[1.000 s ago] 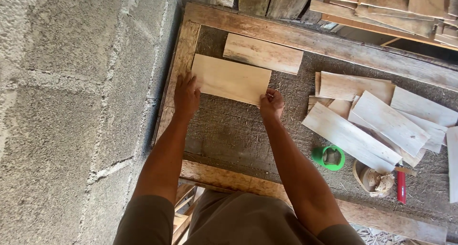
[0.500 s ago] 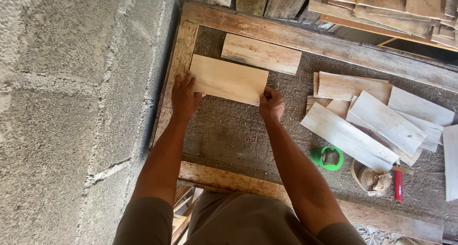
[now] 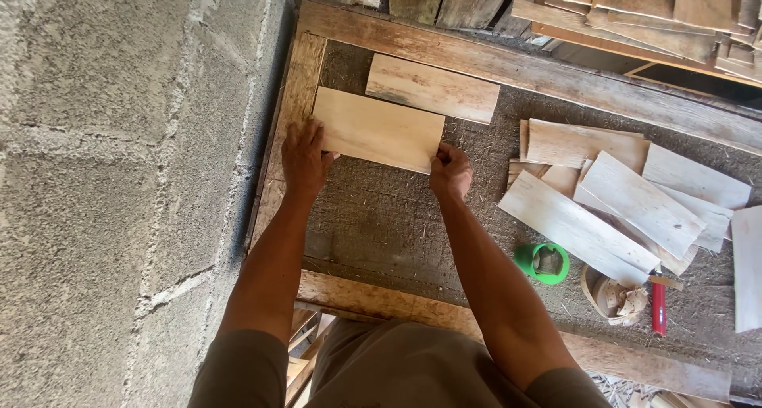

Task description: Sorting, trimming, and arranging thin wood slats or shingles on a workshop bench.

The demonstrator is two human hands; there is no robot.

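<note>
We find the thin wood sheet [image 3: 379,128] light, stiff, splintery; left hand [image 3: 304,155] and right hand [image 3: 450,170] pinch its near corners by the worktop's [image 3: 373,217] far-left corner.

The wooden board [image 3: 379,128] has slid slightly left toward the frame rail [image 3: 295,98] under both hands.

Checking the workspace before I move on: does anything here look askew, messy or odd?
The thin wood sheets on the right lie in a loose, overlapping heap at mixed angles. By contrast, the sheet under the left hand and right hand lies flat beside another sheet. Nothing looks spilled or broken.
</note>
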